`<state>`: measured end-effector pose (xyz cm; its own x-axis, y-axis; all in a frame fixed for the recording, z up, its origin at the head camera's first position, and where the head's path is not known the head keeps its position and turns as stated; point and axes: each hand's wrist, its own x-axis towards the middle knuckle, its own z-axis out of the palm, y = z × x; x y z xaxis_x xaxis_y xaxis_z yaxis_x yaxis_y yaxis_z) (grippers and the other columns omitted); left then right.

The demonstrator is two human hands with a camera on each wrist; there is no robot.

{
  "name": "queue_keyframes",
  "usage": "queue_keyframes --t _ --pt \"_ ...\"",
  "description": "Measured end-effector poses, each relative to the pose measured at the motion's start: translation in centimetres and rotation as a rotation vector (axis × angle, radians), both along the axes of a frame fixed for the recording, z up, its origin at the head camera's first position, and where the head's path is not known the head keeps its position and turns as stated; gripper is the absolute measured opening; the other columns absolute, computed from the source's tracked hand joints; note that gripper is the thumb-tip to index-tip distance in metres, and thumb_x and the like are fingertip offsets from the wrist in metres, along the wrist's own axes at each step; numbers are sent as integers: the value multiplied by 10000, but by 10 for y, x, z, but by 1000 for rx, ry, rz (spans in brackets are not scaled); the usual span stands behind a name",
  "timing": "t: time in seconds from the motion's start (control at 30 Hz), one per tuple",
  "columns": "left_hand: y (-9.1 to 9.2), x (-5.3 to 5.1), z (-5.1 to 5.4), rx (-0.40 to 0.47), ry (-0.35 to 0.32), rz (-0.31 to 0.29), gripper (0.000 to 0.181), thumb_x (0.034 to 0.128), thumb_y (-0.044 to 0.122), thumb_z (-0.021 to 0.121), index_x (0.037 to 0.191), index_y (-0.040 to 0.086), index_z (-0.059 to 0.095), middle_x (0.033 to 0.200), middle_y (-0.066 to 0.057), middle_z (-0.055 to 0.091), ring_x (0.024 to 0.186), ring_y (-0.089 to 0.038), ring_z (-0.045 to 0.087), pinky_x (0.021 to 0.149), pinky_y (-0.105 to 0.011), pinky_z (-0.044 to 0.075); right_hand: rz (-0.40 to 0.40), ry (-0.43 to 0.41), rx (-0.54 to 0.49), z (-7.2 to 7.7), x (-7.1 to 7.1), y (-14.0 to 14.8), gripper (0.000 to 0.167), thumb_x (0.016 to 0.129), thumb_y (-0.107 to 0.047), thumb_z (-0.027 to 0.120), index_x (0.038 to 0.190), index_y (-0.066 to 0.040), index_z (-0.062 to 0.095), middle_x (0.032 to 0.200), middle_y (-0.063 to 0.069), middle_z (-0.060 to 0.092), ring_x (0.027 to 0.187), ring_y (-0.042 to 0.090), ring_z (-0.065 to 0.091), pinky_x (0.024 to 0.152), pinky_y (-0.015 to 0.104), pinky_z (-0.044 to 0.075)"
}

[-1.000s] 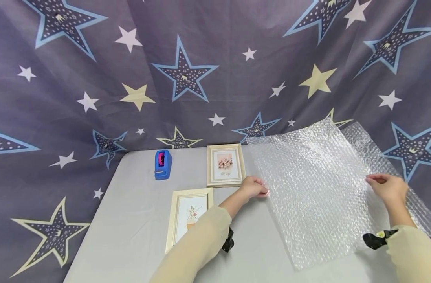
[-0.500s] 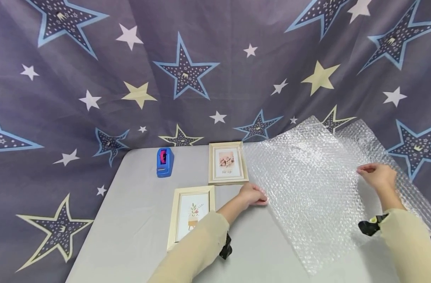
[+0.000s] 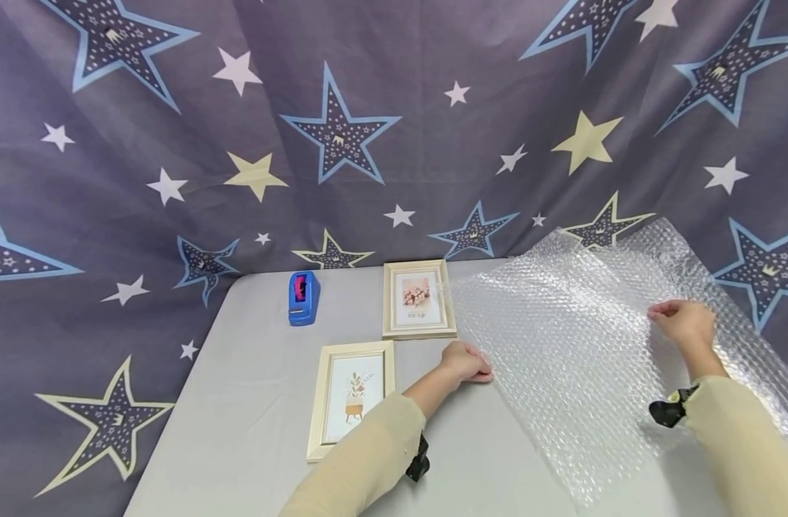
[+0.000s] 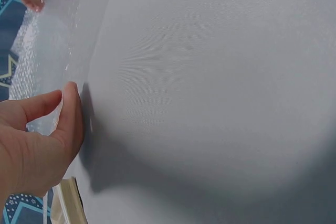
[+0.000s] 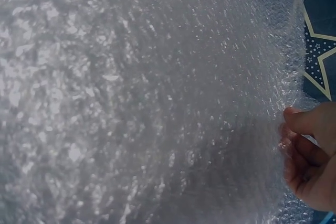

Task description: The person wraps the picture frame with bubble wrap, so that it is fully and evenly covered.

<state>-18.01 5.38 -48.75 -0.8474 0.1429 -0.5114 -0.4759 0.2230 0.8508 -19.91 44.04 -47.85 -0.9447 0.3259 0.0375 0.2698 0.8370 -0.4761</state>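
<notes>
A clear sheet of bubble wrap (image 3: 562,345) spans the space between both hands, slanting over the right part of the table. At its left edge the left hand (image 3: 466,362) pinches it between thumb and fingers; the left wrist view shows that hand (image 4: 47,140) low over the table. The right hand (image 3: 686,324) pinches the opposite edge, raised a little; in the right wrist view the thumb and fingers of this hand (image 5: 312,156) hold the sheet's rim. More bubble wrap (image 3: 743,345) lies behind and right of the right hand.
A frame with a flower picture (image 3: 419,300) stands just beyond the left hand, near the back edge. Another frame with a plant picture (image 3: 353,395) lies beside the left forearm. A blue tape dispenser (image 3: 303,298) sits at the back left. A star-patterned cloth (image 3: 419,143) hangs behind the table.
The right hand has moved left with its edge of the bubble wrap, and the sheet's far corner has shifted left and sunk. The left hand has dropped slightly toward the near side, still pinching.
</notes>
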Motion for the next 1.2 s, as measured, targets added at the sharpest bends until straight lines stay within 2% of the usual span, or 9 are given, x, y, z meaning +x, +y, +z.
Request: queue_keyframes --t 0.17,0.3,0.57,0.77,1.0,1.1,1.2 --pt "-1 -1 2 -3 11 28 176 768 -142 657 765 5 560 805 -156 693 799 -281 748 695 -254 612 -7 -8 5 -1 -2 -4 303 917 -221 580 1005 54 673 839 205 710 930 448 563 754 469 359" --pt "-1 -2 2 -24 18 38 163 763 -146 662 785 -9 576 745 -103 662 770 -258 749 674 -240 610 -14 -9 -5 -1 -2 -7 303 925 -219 569 1008 55 670 894 232 701 928 452 558 765 481 350" --pt "-1 -4 3 -49 64 66 146 736 -164 673 802 -52 607 744 -116 663 761 -273 748 683 -263 613 -7 -7 2 -1 -4 -7 301 927 -216 563 1007 56 666 941 255 686 886 442 569 681 422 360" --pt "-3 -6 -1 -69 95 86 168 724 -174 671 826 -58 606 778 -145 683 741 -263 747 653 -246 611 5 6 27 -3 -5 -8 299 928 -221 571 991 53 671 920 245 693 854 436 587 657 402 358" --pt "-4 -9 -3 -105 81 63 167 725 -149 692 834 -49 613 784 -136 691 687 -216 743 634 -224 605 -10 -13 8 -5 -5 -10 304 936 -218 561 1007 59 664 930 256 683 867 437 572 698 432 340" --pt "-5 -10 -3 -127 82 38 168 714 -142 689 802 -33 596 721 -113 674 610 -169 723 589 -198 593 -13 -12 6 -6 -5 -11 303 936 -214 556 1010 59 664 927 253 687 869 444 575 747 471 341" --pt "-5 -12 -5 -162 82 29 179 709 -126 698 793 -17 584 711 -99 662 608 -171 723 582 -192 590 -19 -11 -7 -8 -6 -11 305 938 -209 548 1020 63 660 933 256 687 878 454 574 822 523 335"
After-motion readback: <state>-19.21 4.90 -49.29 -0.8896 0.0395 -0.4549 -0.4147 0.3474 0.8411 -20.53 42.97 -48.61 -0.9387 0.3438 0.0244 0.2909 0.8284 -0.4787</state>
